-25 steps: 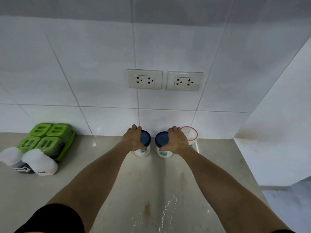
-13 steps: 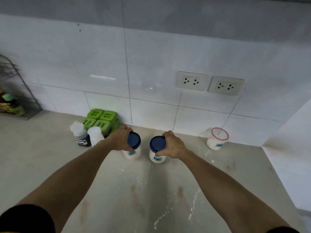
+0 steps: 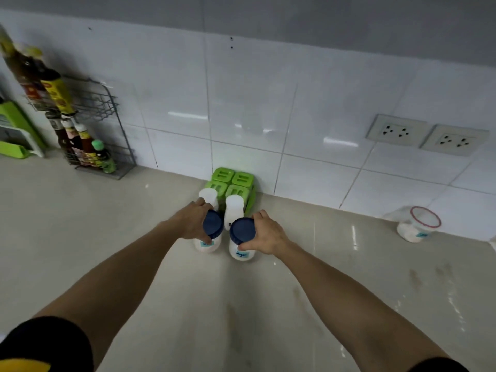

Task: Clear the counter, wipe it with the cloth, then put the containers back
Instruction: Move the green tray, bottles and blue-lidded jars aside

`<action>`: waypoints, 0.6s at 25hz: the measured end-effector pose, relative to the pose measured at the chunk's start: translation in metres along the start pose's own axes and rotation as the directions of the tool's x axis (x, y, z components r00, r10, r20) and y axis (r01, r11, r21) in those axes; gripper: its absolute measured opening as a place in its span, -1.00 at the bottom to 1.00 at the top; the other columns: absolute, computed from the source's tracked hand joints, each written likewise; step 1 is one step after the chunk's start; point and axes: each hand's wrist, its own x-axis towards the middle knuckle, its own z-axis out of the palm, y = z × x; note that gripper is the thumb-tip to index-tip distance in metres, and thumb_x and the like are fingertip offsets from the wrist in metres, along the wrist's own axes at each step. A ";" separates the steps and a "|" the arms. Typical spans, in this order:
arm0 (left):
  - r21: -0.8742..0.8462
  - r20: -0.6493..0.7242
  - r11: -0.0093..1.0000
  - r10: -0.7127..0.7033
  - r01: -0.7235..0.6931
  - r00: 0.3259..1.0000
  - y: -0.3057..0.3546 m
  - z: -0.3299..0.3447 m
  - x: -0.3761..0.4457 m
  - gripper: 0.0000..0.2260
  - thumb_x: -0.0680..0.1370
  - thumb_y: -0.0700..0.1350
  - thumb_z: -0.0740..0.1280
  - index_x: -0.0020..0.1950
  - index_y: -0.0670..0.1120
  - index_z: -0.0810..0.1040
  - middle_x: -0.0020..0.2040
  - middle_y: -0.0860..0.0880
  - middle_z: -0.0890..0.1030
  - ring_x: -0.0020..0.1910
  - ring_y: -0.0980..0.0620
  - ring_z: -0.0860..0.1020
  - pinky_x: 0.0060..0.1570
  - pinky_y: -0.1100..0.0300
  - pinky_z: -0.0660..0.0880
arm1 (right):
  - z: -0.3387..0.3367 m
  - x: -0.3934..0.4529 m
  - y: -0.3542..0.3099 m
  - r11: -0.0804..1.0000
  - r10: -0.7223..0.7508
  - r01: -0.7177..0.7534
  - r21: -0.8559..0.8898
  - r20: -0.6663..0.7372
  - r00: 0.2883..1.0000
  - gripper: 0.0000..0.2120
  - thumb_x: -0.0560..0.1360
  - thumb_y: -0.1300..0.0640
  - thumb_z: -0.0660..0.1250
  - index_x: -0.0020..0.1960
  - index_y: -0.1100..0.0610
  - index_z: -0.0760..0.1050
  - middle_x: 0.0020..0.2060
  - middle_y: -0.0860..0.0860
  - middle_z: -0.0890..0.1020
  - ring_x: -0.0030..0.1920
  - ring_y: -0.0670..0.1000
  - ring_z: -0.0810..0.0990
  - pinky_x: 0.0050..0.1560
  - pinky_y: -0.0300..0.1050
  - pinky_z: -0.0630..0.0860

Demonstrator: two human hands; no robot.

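Head view: the left hand (image 3: 192, 220) and right hand (image 3: 265, 233) each grip a blue-lidded jar from above, fingers curled round the lids, likely so both travel together. The left jar (image 3: 208, 237) and the sugar jar (image 3: 241, 241) sit near the surface's back edge, just before the green spice box (image 3: 232, 182), probably parked clear of the spilled streaks. A red-rimmed tub (image 3: 418, 225) waits well apart, rightward.

A home kitchen: tiled wall (image 3: 241, 103), sauce-bottle rack (image 3: 88, 135) (wire), stone counter (image 3: 80, 237).
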 end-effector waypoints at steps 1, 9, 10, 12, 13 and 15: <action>-0.003 0.001 1.000 -0.001 0.001 1.000 -0.012 0.000 0.000 -0.14 0.19 0.15 0.59 0.39 -0.06 0.34 0.24 -0.07 0.39 0.20 -0.10 0.43 0.20 -0.01 0.47 | 0.007 0.005 -0.011 1.000 0.009 -0.009 0.004 -0.001 1.000 -0.19 0.20 -0.17 0.57 0.29 0.17 0.35 0.17 0.04 0.40 0.12 0.09 0.51 0.01 -0.03 0.51; -0.011 0.039 0.999 0.033 -0.033 0.999 -0.048 0.012 0.012 -0.14 0.20 0.10 0.60 0.40 -0.10 0.33 0.26 -0.10 0.38 0.22 -0.13 0.42 0.22 0.00 0.45 | 0.039 0.022 -0.052 0.996 0.091 -0.091 -0.024 -0.015 0.996 -0.20 0.23 -0.12 0.57 0.32 0.17 0.34 0.24 0.06 0.39 0.18 0.11 0.49 0.10 0.00 0.53; -0.018 0.041 0.999 0.039 -0.039 0.998 -0.049 0.015 0.013 -0.13 0.19 0.10 0.60 0.40 -0.10 0.33 0.25 -0.10 0.38 0.22 -0.13 0.42 0.22 0.00 0.45 | 0.040 0.023 -0.052 0.995 0.098 -0.098 -0.028 -0.024 0.995 -0.20 0.23 -0.12 0.57 0.32 0.17 0.34 0.24 0.06 0.40 0.18 0.11 0.49 0.10 0.00 0.53; -0.019 0.040 0.999 0.049 -0.048 0.998 -0.051 0.019 0.014 -0.13 0.19 0.10 0.60 0.40 -0.09 0.33 0.25 -0.10 0.38 0.21 -0.13 0.43 0.22 0.02 0.45 | 0.042 0.023 -0.052 0.994 0.101 -0.102 -0.028 -0.038 0.994 -0.22 0.25 -0.12 0.56 0.32 0.17 0.35 0.24 0.07 0.40 0.17 0.12 0.50 0.09 0.01 0.53; -0.017 0.036 0.999 0.051 -0.050 0.998 -0.052 0.021 0.014 -0.13 0.19 0.10 0.60 0.41 -0.09 0.33 0.26 -0.10 0.38 0.21 -0.13 0.43 0.22 0.03 0.45 | 0.043 0.023 -0.051 0.995 0.100 -0.101 -0.022 -0.046 0.994 -0.23 0.25 -0.11 0.56 0.32 0.16 0.35 0.24 0.06 0.40 0.17 0.12 0.50 0.08 0.00 0.53; -0.022 0.027 0.998 0.057 -0.056 0.998 -0.053 0.022 0.014 -0.13 0.22 0.09 0.59 0.43 -0.08 0.31 0.28 -0.11 0.38 0.23 -0.14 0.42 0.22 0.04 0.44 | 0.044 0.022 -0.048 0.996 0.089 -0.091 -0.019 -0.057 0.994 -0.25 0.26 -0.12 0.55 0.32 0.14 0.35 0.24 0.05 0.41 0.18 0.12 0.49 0.09 0.01 0.52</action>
